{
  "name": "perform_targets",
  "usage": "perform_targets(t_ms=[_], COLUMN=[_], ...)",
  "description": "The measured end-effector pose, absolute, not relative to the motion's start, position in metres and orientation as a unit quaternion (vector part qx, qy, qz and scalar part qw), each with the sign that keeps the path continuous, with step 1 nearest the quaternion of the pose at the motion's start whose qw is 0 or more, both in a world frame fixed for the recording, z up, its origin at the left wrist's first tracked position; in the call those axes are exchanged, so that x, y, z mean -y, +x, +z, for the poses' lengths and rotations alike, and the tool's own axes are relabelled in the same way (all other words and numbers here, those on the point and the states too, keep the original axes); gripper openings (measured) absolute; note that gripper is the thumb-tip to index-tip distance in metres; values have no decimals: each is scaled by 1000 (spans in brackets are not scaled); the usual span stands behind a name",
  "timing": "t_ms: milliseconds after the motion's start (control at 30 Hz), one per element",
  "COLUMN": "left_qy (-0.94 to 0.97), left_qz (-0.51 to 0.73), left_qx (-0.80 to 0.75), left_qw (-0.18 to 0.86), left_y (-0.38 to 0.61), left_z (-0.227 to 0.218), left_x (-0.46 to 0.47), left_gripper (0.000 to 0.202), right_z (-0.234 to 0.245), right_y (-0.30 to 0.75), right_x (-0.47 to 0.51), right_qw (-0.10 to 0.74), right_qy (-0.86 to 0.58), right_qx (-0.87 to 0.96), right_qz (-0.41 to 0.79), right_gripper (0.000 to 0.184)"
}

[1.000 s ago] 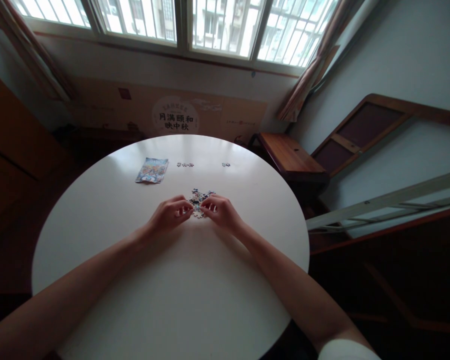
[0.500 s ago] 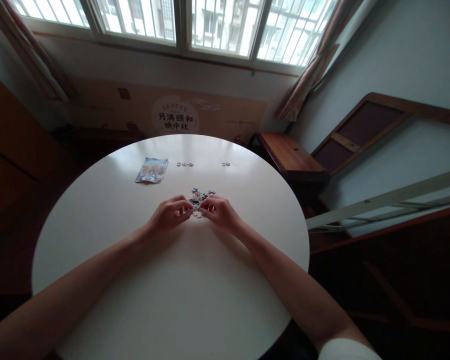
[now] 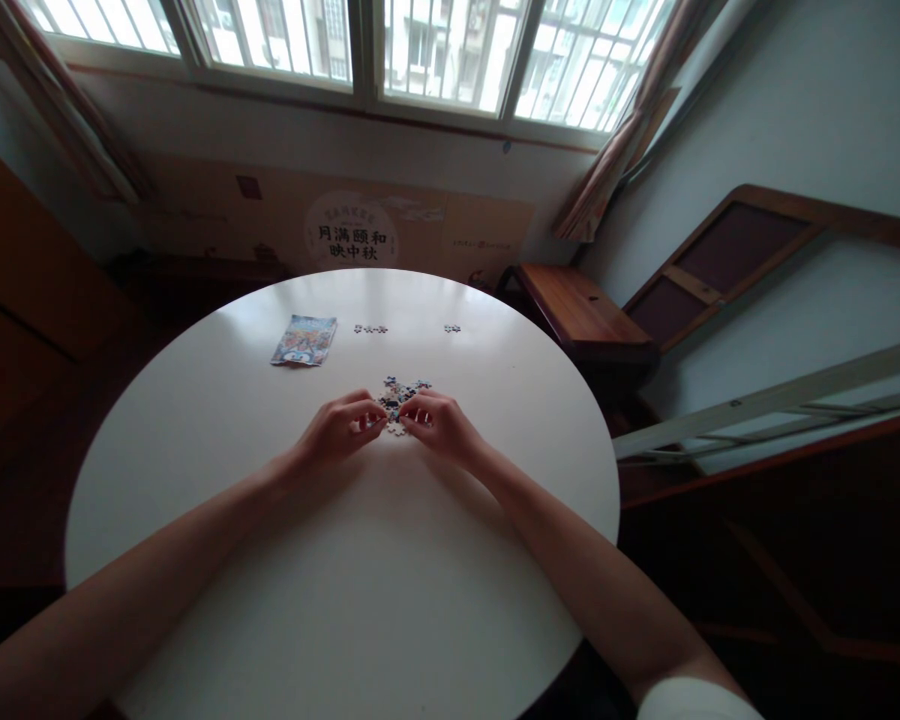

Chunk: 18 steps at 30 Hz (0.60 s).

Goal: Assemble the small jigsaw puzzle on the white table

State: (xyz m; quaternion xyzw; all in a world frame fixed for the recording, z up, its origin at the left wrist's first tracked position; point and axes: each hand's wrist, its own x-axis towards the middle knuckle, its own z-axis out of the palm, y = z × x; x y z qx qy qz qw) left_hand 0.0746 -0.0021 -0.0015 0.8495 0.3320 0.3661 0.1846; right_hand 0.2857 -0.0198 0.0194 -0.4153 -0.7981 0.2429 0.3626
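A small pile of jigsaw puzzle pieces (image 3: pixel 399 392) lies near the middle of the round white table (image 3: pixel 360 570). My left hand (image 3: pixel 343 424) is at the pile's left side, thumb and fingertips pinched together. From the right, my right hand (image 3: pixel 436 424) reaches in with its fingers curled into a pinch. The two sets of fingertips almost meet over the near part of the pile, on what looks like a puzzle piece between them. Its shape is mostly covered by the fingers.
Beyond the pile are a short row of joined pieces (image 3: pixel 370 329) and a smaller cluster of pieces (image 3: pixel 452 328). A printed picture packet (image 3: pixel 304 341) lies at the left. A wooden stool (image 3: pixel 581 305) stands past the table's right edge.
Hardly anything differs. Both hands keep their place at the pile, with only tiny finger movement.
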Motion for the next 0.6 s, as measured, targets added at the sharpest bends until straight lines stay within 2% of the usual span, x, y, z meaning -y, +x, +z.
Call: perform_targets(t_ms=[600], left_qy=[852], left_qz=[362], left_qx=[-330], left_qw=[184], left_y=[75], left_z=[-1], left_x=[2], left_gripper=[12], right_z=[16], right_y=[286], right_x=[19], right_qw=[354], right_qy=[-409], right_qx=[808], right_qz=[235], right_gripper=[7])
